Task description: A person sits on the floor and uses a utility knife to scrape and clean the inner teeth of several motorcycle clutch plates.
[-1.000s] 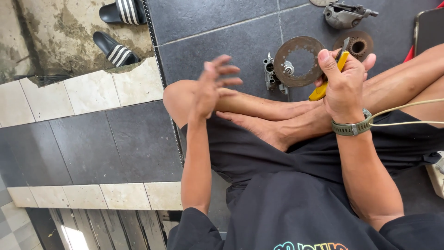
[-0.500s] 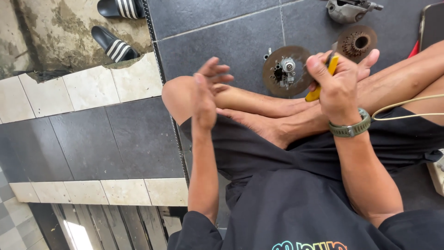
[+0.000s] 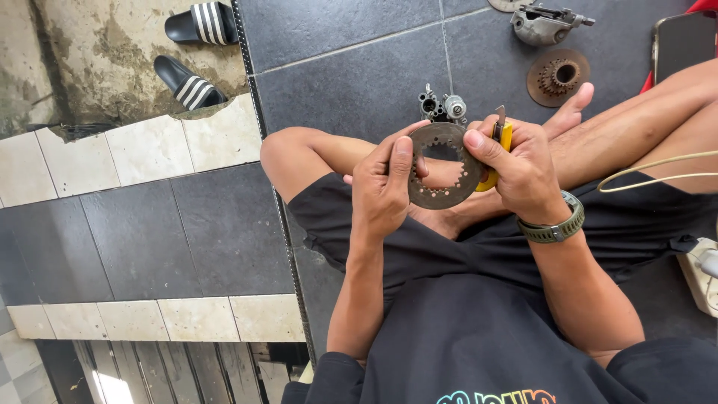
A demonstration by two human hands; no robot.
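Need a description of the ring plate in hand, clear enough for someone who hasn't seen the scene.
Start at the seated person's crossed legs on the dark tiled floor. Just above them, the left hand and right hand hold up a flat, rusty-grey metal ring between them. Unlike the solid brown toothed disc lying on the floor farther off, it has a wide open centre and small holes round its band.

A toothed ring plate [image 3: 443, 166] sits upright between the left hand [image 3: 385, 187] and right hand [image 3: 523, 168], above the crossed legs [image 3: 636, 135]. A utility knife [image 3: 499, 142] lies behind it in the right hand. On the floor [image 3: 351, 67] beyond rest a small metal assembly [image 3: 443, 106], a sprocket [image 3: 558, 75] and, farther off, what seems a caliper body [image 3: 544, 24]. Two sandals [image 3: 196, 52] lie far left.
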